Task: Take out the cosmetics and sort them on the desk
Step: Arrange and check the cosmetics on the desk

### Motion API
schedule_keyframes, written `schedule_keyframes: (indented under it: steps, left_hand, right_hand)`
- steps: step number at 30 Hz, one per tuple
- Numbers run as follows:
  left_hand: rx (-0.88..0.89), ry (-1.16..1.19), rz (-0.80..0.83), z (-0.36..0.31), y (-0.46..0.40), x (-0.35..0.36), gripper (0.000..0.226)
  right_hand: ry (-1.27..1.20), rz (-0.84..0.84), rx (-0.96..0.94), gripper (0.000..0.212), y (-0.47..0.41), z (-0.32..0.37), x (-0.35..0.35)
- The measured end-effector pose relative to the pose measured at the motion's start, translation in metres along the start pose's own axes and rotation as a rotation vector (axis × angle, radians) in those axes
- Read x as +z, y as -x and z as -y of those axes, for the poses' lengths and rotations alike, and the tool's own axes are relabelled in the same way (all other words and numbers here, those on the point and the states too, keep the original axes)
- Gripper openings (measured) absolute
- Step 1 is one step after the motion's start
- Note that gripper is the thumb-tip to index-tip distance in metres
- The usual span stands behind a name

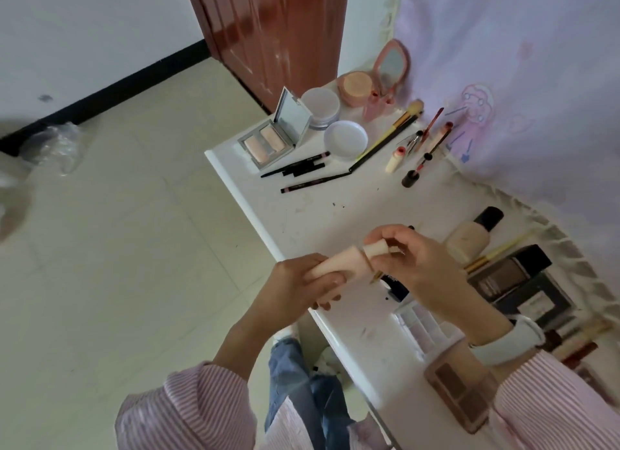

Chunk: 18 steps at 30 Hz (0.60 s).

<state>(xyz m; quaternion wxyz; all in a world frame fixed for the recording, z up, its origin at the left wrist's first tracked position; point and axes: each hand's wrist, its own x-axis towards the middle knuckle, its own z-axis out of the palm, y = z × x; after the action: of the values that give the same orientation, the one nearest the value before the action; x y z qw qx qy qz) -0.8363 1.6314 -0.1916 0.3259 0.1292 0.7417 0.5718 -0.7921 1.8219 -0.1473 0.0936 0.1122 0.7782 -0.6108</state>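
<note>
Gripping a pale pink tube [339, 263] at the near edge of the white desk [312, 221], the person works with both hands close together. The left hand [298, 287] is curled round the tube's flat end, thumb along its side, with the lower fingers tucked beneath. The right hand [412, 265] has its thumb and forefinger pinched on the tube's cap [375, 249], the other fingers loosely bent behind; a thin gold-coloured stick [372, 271] also slants down from under this hand, though what it is I cannot tell.

Farther along the desk lie the sorted cosmetics: an open powder compact [271, 137], two round white jars [320, 109], a row of dark pencils [298, 167], brushes [399, 120] and small lip tubes [396, 159] near a pink hand mirror [391, 65]. On the right, just beyond the right hand, lies a foundation bottle [469, 238] with a black cap, beside dark boxes [513, 275]. An eyeshadow palette [459, 389] sits near the right wrist.
</note>
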Motion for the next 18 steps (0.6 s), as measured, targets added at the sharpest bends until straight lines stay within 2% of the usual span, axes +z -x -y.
schedule_keyframes:
  steps: [2,4,7,12,18]
  left_hand:
    - [-0.115,0.119,-0.009,0.003,0.002,-0.012,0.021]
    - [-0.147,0.105,-0.067,0.008,0.0,-0.026,0.025]
    - [-0.144,-0.09,-0.176,0.018,-0.01,-0.045,0.019]
    - [-0.14,-0.518,-0.16,0.017,-0.043,-0.055,0.021]
    - [-0.021,-0.68,-0.28,0.009,-0.07,-0.05,0.029]
  right_hand:
    - [0.065,-0.023,-0.058,0.03,-0.006,-0.001,-0.001]
    - [0.026,-0.131,-0.064,0.028,-0.014,-0.004,-0.006]
    - [-0.105,-0.276,0.0,0.023,-0.028,-0.011,-0.007]
    - [0.115,-0.401,0.116,0.011,-0.048,-0.022,0.02]
    - [0.121,-0.363,0.315,0.009,-0.071,-0.03,0.06]
